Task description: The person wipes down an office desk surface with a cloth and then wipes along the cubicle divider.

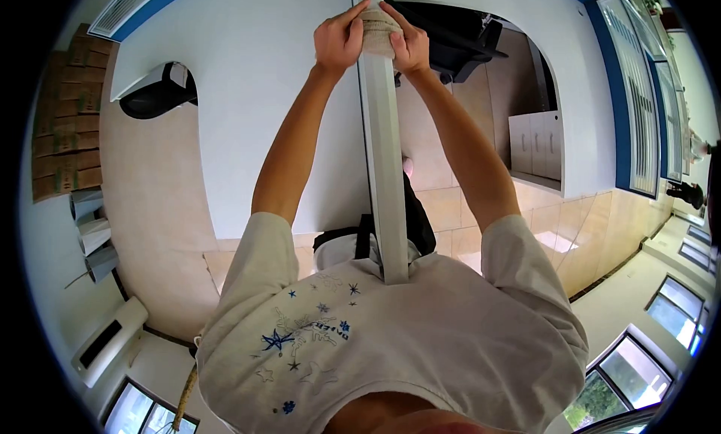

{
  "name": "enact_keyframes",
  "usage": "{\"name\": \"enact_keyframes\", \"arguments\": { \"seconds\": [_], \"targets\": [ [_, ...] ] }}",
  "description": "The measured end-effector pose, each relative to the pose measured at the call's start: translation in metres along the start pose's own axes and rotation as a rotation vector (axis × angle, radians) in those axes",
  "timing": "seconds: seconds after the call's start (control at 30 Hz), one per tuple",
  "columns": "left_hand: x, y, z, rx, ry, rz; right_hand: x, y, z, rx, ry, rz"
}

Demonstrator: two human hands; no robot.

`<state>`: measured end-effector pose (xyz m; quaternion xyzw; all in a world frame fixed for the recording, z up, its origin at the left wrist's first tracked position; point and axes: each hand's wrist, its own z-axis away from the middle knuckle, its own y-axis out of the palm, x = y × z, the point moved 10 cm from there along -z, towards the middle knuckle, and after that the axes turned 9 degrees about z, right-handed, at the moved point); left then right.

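Observation:
A beige folded cloth [378, 33] with a seam-like line across it lies over the top of a long white partition rail [384, 149]. My left hand [338, 40] grips the cloth's left side, with its index finger pointing forward along the edge. On the opposite side, my right hand [411, 42] has its thumb on the cloth and its index finger angled toward the far end. Both arms are stretched out ahead, and the rail runs from my chest away between them.
Left of the rail is a white desk surface [282, 111], with a black chair [154, 96] beyond it. To the right are another black chair [458, 47] and a white drawer cabinet [535, 145]. Stacked cardboard boxes [71, 119] stand at the far left.

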<state>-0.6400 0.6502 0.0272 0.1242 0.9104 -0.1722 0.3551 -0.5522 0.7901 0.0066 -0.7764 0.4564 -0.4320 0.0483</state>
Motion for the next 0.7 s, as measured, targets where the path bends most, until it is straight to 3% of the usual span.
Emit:
{"name": "enact_keyframes", "arguments": {
  "seconds": [0.2,0.27,0.43,0.57,0.7],
  "targets": [
    [-0.002,-0.003,0.021,-0.022,-0.201,0.007,0.001,-0.001,0.011,0.093,0.101,-0.099],
    [-0.016,-0.005,0.039,-0.017,-0.214,0.069,0.014,-0.010,0.028,0.079,0.033,-0.146],
    [-0.083,-0.015,0.107,0.048,-0.175,0.046,0.065,-0.041,0.104,0.144,0.053,-0.215],
    [-0.141,-0.022,0.169,0.162,-0.231,-0.011,0.103,-0.063,0.183,0.260,0.221,-0.326],
    [-0.200,-0.030,0.236,0.214,-0.112,-0.019,0.134,-0.086,0.245,0.274,0.205,-0.332]
  ]
}}
